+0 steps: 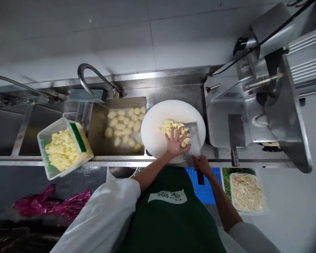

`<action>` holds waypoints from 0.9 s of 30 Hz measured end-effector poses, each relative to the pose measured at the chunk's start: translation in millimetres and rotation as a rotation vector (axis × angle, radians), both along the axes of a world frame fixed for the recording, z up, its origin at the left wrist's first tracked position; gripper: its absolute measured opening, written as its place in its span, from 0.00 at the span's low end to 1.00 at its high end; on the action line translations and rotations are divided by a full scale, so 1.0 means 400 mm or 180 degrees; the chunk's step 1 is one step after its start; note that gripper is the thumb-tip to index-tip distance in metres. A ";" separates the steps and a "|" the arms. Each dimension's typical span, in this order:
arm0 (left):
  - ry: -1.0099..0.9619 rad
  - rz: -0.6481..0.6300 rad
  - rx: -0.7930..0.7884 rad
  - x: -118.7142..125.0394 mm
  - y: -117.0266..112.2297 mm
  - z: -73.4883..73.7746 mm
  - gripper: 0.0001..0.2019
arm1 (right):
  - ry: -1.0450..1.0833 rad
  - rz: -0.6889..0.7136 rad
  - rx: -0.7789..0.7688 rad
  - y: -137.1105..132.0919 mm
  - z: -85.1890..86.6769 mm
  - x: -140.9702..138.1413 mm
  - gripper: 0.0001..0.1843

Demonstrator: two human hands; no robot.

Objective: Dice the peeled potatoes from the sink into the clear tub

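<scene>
On the round white cutting board lies a heap of cut potato pieces. My left hand rests on the heap with its fingers spread. To its right, my right hand is wrapped round the dark handle of a cleaver. The broad blade lies over the right side of the board, against the edge of the potato pieces. Whole peeled potatoes sit in water in the sink basin left of the board.
A clear plastic tub of cut potatoes stands at the left counter edge. A faucet arches over the sink. At right is a metal slicing machine, with a second cleaver lying by it. Below stands a container of bean sprouts.
</scene>
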State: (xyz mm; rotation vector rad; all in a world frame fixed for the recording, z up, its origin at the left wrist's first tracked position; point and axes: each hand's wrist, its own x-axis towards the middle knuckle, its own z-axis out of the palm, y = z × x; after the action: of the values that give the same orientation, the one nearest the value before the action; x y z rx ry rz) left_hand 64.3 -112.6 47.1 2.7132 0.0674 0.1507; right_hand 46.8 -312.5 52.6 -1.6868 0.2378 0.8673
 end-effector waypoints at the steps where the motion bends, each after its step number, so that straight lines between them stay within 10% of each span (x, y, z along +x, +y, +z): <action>1: 0.0027 0.0057 0.0022 0.007 -0.014 0.003 0.38 | -0.0037 0.0106 0.0040 0.020 -0.003 -0.005 0.24; 10: -0.0557 0.0348 -0.0299 0.022 -0.066 -0.017 0.24 | -0.0227 0.0253 0.0175 0.060 -0.004 -0.022 0.21; 19: -0.0699 -0.0120 -0.0169 0.028 -0.104 0.045 0.22 | -0.0217 -0.0219 0.0369 0.049 0.020 -0.069 0.28; 27: -0.0829 0.0307 0.0326 -0.042 0.078 0.180 0.22 | -0.0489 0.0323 0.0344 0.186 0.090 -0.092 0.26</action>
State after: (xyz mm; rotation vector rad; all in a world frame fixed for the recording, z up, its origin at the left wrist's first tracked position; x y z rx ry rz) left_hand 47.7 -81.2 119.3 2.7671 0.1169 0.5477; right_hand 10.1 -238.2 88.7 -1.6659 0.0007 0.8059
